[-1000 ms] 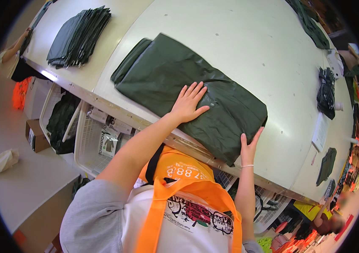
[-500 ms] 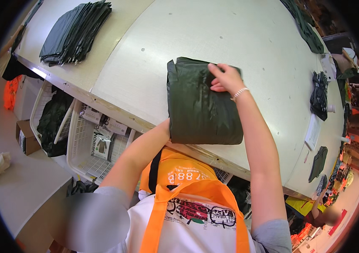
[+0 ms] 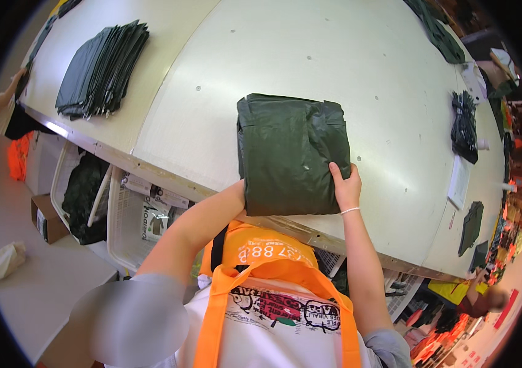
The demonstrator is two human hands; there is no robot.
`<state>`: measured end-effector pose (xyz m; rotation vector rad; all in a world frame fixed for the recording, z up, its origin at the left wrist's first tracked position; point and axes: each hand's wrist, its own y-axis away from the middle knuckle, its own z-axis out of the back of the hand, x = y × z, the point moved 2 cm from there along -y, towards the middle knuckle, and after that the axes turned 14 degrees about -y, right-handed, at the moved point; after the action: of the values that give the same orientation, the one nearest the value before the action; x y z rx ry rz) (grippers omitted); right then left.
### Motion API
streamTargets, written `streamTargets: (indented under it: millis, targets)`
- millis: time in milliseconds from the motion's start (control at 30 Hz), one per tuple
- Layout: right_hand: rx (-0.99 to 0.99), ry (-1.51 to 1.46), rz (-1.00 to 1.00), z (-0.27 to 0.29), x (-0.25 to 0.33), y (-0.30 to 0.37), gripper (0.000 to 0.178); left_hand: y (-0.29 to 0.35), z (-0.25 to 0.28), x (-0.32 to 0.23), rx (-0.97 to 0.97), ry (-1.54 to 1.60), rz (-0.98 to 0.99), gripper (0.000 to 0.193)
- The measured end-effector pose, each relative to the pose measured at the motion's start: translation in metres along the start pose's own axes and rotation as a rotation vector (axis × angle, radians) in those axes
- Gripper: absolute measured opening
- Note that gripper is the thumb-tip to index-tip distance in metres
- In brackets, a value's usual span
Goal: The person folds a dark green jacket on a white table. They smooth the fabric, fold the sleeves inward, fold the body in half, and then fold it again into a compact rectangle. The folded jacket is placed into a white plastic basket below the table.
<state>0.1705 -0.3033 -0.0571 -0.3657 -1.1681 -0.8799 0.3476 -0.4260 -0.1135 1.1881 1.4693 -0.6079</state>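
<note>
A folded dark green garment (image 3: 294, 153) of thin, shiny fabric, squared into a thick bundle, is at the near edge of the white table (image 3: 212, 141). My right hand (image 3: 348, 186) grips its lower right side, thumb on top and the other fingers round the edge and out of sight. My left hand (image 3: 240, 192) reaches the bundle's lower left side. The fabric hides its fingers, so how they are bent does not show. Creases run down the bundle's upper face.
A stack of folded dark green garments (image 3: 101, 70) lies at the far left. White plastic baskets (image 3: 123, 230) stand below the table edge. At right are a dark bundle (image 3: 463, 126), a white sheet (image 3: 459, 181) and a folded dark piece (image 3: 471, 228). Other people are at the sides.
My right hand has moved from the bundle's top right down to its lower right side and grips there. The bundle's top now lies smoother; my left hand stays at its left side.
</note>
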Motion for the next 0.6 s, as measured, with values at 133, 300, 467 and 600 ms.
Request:
streamTargets:
  millis: [133, 300, 467, 600]
  targets:
    - [-0.160, 0.008, 0.038, 0.003, -0.007, 0.015, 0.054, -0.002, 0.006, -0.008, -0.036, 0.138, 0.048, 0.055]
    - [-0.130, -0.033, 0.090, 0.003, -0.004, 0.016, 0.050, 0.059, 0.037, -0.001, -0.338, 0.329, 0.707, 0.056]
    - [-0.021, 0.204, 0.008, 0.002, -0.016, 0.023, 0.058, 0.105, 0.045, 0.023, -0.544, -0.220, 0.422, 0.057]
    - [0.073, 0.364, 0.090, 0.016, -0.005, 0.007, 0.073, 0.081, 0.042, -0.053, -0.725, -0.973, 0.327, 0.050]
